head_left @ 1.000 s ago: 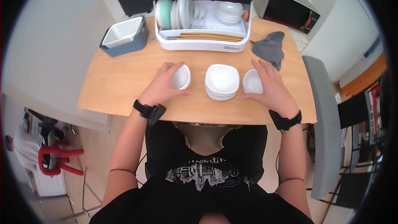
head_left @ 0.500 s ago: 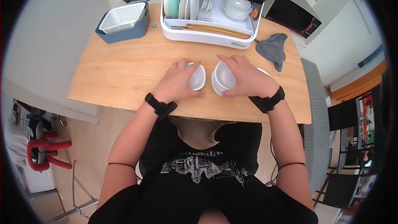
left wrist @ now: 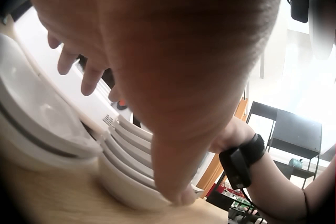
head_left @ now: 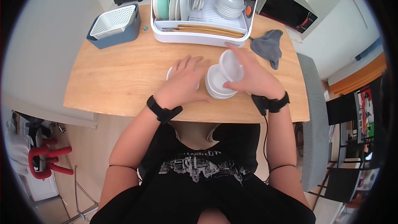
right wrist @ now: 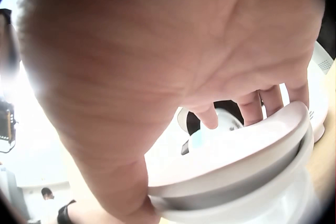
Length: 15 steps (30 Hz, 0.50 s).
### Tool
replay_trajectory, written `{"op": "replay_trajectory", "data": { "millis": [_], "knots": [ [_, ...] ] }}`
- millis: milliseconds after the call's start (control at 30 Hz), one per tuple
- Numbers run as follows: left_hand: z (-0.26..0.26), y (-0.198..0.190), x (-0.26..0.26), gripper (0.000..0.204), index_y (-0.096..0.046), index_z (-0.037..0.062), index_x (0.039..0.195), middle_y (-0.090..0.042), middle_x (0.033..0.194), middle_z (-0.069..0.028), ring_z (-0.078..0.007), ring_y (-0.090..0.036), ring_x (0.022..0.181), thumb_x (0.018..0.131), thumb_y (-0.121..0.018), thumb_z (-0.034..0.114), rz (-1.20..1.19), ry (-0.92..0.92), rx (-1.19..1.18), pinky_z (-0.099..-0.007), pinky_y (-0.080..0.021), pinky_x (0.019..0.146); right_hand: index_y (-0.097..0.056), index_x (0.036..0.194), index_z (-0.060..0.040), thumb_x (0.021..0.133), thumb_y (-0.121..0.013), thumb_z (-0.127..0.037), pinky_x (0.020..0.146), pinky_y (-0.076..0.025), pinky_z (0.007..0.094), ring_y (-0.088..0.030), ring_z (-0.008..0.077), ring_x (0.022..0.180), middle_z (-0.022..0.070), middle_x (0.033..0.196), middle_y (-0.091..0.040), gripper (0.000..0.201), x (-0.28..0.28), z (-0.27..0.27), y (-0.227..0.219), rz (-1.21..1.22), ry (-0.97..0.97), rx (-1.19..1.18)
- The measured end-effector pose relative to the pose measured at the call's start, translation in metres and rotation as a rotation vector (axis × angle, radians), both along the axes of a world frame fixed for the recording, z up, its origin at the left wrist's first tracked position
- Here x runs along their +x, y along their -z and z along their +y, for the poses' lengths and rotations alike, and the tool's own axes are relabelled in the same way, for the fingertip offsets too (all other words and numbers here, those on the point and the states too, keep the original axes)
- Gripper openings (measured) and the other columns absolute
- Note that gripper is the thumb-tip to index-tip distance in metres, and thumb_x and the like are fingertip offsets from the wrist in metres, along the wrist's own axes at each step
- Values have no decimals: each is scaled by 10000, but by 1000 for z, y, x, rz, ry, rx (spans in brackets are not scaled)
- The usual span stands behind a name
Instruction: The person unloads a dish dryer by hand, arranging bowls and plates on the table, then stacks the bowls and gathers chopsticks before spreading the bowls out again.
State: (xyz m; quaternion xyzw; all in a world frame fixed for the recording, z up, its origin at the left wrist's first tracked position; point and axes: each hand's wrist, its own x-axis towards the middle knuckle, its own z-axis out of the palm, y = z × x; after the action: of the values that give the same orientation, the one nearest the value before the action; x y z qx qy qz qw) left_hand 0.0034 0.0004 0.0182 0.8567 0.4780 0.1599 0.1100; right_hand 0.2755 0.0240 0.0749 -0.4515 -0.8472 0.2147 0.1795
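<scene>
My right hand [head_left: 258, 78] holds a small white bowl [head_left: 232, 64] by its sides, thumb at the near edge and fingers at the far edge. The bowl tilts over the back right of a stack of white bowls [head_left: 214, 81] in the middle of the table. A second white rim [right wrist: 247, 195] sits close under the held one in the right wrist view. With fingers loosely spread, my left hand [head_left: 180, 84] hovers at other small nested white bowls [left wrist: 39, 103], left of the stack. It covers most of them in the head view.
At the table's back stands an open white dish rack [head_left: 199, 37] with plates, bowls and chopsticks. A blue basket [head_left: 118, 37] with a white basket [head_left: 110, 23] inside is at back left. A grey cloth [head_left: 267, 46] lies right, near a microwave [head_left: 290, 10].
My right hand has moved left from the right-hand bowl to the middle stack, then lifted back with a tilted bowl. My left fingers have loosened and spread over the left bowls.
</scene>
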Motion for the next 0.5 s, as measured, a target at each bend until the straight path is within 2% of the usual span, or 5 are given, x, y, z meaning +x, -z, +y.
{"op": "replay_trajectory", "data": {
  "millis": [67, 167, 233, 333, 500],
  "knots": [
    [6, -6, 13, 1124, -444, 70, 1644, -400, 1670, -272, -500, -353, 1555, 738, -965, 485, -139, 145, -27, -576, -317, 1277, -376, 1675, -63, 760, -938, -317, 1223, -418, 495, -451, 453, 1478, 277, 1564, -505, 1103, 27, 1, -1, 64, 46, 41],
    [13, -8, 35, 1086, -458, 59, 1631, -433, 1645, -271, -488, -401, 1521, 754, -959, 459, -153, 242, 8, -544, -374, 1250, -386, 1669, -51, 756, -942, -327, 1220, -413, 507, -471, 464, 1458, 295, 1521, -534, 1104, 87, -1, 17, 103, 307, 116],
    [18, -13, 48, 1074, -466, 54, 1626, -462, 1617, -263, -475, -433, 1492, 755, -958, 443, -121, 249, -61, -520, -406, 1228, -393, 1676, -76, 762, -946, -314, 1203, -440, 499, -514, 439, 1434, 285, 1532, -538, 1095, 128, -4, 37, -113, 587, 55],
    [24, -15, 57, 1054, -476, 47, 1621, -513, 1556, -246, -445, -486, 1434, 756, -951, 418, -68, 248, -121, -478, -455, 1189, -383, 1674, -43, 761, -933, -420, 1203, -429, 551, -451, 496, 1465, 340, 1519, -524, 1131, 152, -23, 47, -210, 721, -118],
    [29, -17, 61, 1047, -478, 47, 1626, -559, 1475, -230, -416, -526, 1371, 754, -933, 405, -78, 253, -145, -459, -475, 1167, -386, 1676, -59, 761, -929, -430, 1198, -436, 566, -449, 496, 1463, 327, 1540, -516, 1127, 164, -39, 65, -122, 667, -111]
  ]
}}
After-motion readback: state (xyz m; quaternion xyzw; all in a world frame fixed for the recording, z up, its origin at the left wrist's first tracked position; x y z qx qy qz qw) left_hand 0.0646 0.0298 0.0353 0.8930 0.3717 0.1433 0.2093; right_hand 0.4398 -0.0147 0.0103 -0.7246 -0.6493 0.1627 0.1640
